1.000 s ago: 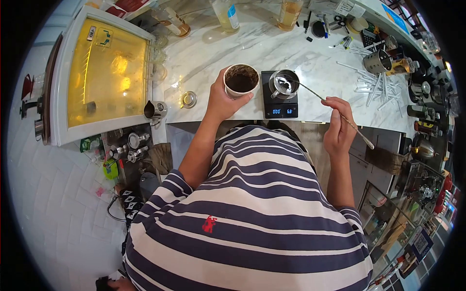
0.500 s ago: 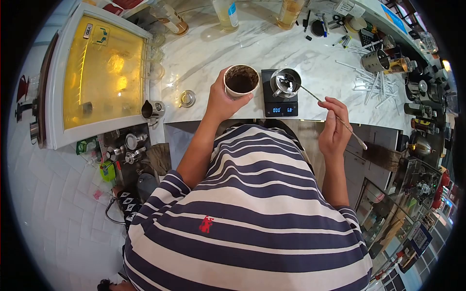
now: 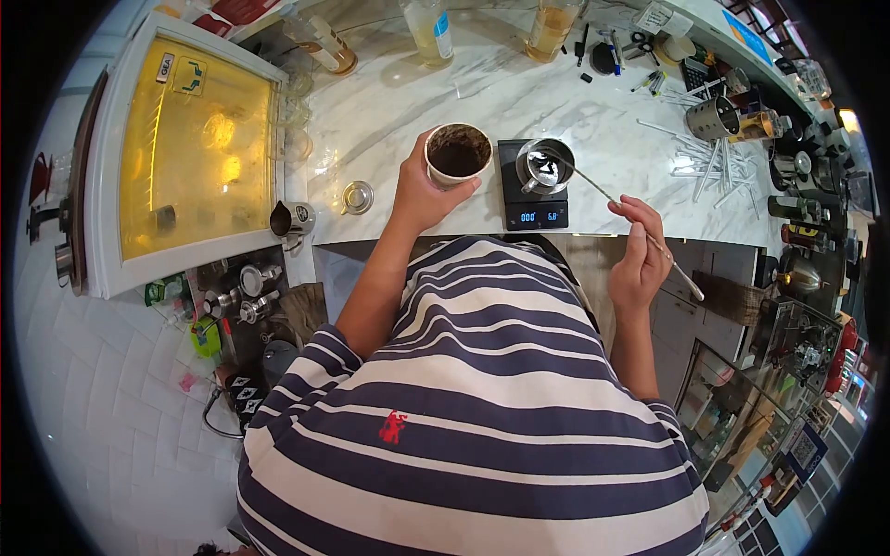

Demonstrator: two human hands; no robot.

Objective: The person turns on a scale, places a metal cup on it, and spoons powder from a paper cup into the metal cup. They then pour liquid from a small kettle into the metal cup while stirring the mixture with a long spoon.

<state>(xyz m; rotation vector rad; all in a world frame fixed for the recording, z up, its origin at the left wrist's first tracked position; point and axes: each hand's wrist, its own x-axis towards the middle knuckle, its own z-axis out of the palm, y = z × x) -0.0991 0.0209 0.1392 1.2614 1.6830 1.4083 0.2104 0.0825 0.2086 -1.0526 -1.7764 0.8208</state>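
My left hand (image 3: 422,190) grips a white paper cup (image 3: 457,154) filled with dark brown powder, held just above the marble counter (image 3: 436,93). Right of the cup a small metal cup (image 3: 543,166) stands on a black digital scale (image 3: 533,190) with a lit blue display. My right hand (image 3: 640,252) pinches a long thin metal spoon (image 3: 612,199) by its handle. The spoon's bowl rests in the metal cup.
A yellow-lit display case (image 3: 190,139) stands at the left. A small metal pitcher (image 3: 292,219) and a round metal lid (image 3: 357,196) sit near the counter's front edge. Bottles (image 3: 429,28) line the back; white straws (image 3: 718,167) and a steel canister (image 3: 712,118) lie at the right.
My right hand has drifted slightly down and toward me with the spoon, its bowl staying in the metal cup. The left hand and paper cup have barely moved.
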